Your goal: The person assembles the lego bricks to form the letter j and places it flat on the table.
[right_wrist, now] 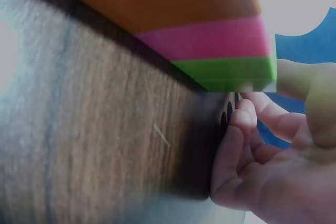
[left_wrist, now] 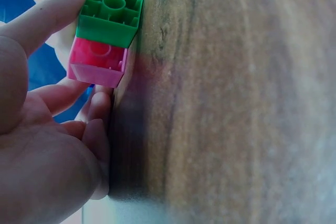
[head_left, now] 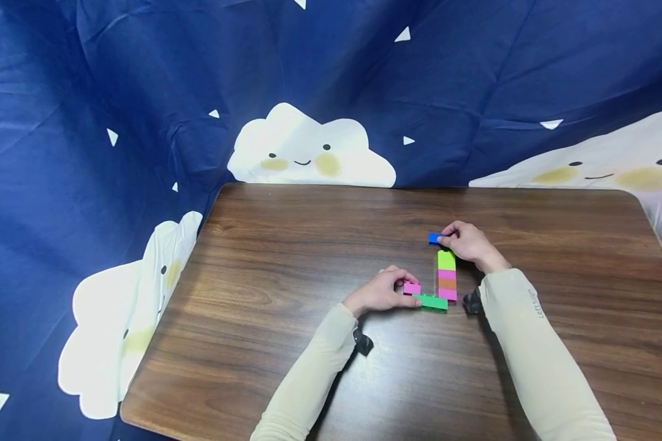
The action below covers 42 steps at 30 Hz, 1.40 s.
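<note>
Toy building bricks lie joined on the table in front of me. My left hand [head_left: 380,291] grips their left end, with the thumb along the long green brick [head_left: 433,304] and fingers behind the pink brick [head_left: 412,288]. The hollow underside of the green brick [left_wrist: 113,3] faces the left wrist camera. A row of lime [head_left: 446,260], pink and orange [head_left: 447,284] bricks runs back from the green one's right end. Behind that row my right hand [head_left: 471,247] pinches a blue brick [head_left: 434,238] between thumb and fingers. In the right wrist view, the lime brick [right_wrist: 231,74] stands close to the thumb.
The brown wooden table [head_left: 287,257] has rounded corners. A blue cloth [head_left: 336,73] with white clouds and triangles hangs behind it and along its left side. Dark wrist cameras [head_left: 363,343] sit below both sleeves.
</note>
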{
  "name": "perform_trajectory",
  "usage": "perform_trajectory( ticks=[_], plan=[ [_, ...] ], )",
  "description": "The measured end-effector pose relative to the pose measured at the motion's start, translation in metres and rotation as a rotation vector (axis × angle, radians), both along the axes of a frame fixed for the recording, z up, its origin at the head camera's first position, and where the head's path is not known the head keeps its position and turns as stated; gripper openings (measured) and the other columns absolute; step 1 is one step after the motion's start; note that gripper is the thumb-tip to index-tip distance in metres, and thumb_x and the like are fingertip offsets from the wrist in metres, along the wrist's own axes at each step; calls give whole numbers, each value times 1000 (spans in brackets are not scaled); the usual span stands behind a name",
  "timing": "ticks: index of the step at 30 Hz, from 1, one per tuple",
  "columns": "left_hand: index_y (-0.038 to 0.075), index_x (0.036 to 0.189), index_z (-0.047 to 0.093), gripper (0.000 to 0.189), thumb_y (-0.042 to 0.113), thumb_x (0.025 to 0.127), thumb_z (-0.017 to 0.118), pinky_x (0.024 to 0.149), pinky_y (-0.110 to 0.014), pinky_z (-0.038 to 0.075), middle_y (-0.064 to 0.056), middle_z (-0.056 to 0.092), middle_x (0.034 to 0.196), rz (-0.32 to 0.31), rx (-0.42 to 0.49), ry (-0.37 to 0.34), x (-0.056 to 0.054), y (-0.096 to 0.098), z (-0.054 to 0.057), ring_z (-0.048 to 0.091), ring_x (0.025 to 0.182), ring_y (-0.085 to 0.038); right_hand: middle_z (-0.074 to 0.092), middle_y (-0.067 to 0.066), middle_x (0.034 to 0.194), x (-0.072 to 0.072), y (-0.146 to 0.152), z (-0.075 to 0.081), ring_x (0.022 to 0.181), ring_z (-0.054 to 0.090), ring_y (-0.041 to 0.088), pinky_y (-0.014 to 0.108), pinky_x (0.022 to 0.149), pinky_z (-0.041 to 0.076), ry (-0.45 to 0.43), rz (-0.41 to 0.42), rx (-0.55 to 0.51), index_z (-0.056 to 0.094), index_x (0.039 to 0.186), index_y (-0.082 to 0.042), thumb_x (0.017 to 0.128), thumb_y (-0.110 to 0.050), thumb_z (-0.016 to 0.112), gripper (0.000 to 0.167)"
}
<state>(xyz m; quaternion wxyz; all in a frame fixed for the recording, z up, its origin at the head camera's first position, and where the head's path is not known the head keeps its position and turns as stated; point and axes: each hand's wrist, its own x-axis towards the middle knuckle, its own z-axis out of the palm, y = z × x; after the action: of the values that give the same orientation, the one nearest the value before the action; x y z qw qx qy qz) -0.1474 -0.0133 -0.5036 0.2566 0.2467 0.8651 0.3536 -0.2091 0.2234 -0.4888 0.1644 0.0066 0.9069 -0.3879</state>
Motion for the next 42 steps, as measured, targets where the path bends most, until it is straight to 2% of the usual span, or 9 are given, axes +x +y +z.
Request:
perform_trajectory(
  ticks=[10, 18, 24, 29, 34, 42],
  plan=[
    [19, 119, 64, 45, 40, 81, 75, 89, -19, 38, 2, 55, 115, 4, 8, 6, -1, 3, 0, 46, 102, -8, 56, 13, 92, 2, 8, 0, 89, 50, 26, 30, 76, 38, 45, -5, -18, 55, 117, 5, 95, -18, 55, 31],
    [20, 118, 64, 44, 39, 80, 77, 90, -19, 37, 3, 55, 114, 22, 25, -1, 0, 5, -1, 46, 102, -7, 57, 17, 103, 2, 18, -4, 92, 49, 26, 28, 78, 38, -20, -56, -81, 54, 118, 6, 96, -20, 56, 34],
    [19, 117, 64, 44, 38, 80, 77, 89, -21, 38, 2, 55, 113, 36, 41, -4, -1, 5, 0, 46, 102, -8, 58, 21, 109, 0, 20, -5, 94, 50, 26, 28, 79, 39, -28, -71, -101, 55, 118, 6, 95, -20, 56, 34],
    [21, 117, 65, 44, 39, 79, 77, 89, -21, 38, 4, 55, 112, 34, 20, 0, 0, 4, -2, 46, 101, -7, 58, 16, 102, 2, 20, -6, 90, 50, 24, 28, 78, 38, -42, -55, -91, 56, 117, 5, 95, -21, 56, 34],
    [21, 115, 65, 43, 40, 78, 78, 89, -21, 38, 4, 56, 112, 32, 38, 2, 2, 2, -4, 47, 101, -7, 56, 8, 91, 6, 21, -5, 86, 49, 21, 28, 78, 38, -27, -43, -78, 56, 116, 6, 95, -22, 58, 35],
    [21, 113, 66, 41, 39, 78, 78, 87, -21, 37, 4, 56, 111, 36, 43, -2, 4, -1, -4, 46, 99, -7, 54, 4, 86, 9, 19, -6, 87, 49, 22, 29, 80, 38, -35, -27, -89, 56, 117, 5, 95, -22, 58, 35]
  ],
)
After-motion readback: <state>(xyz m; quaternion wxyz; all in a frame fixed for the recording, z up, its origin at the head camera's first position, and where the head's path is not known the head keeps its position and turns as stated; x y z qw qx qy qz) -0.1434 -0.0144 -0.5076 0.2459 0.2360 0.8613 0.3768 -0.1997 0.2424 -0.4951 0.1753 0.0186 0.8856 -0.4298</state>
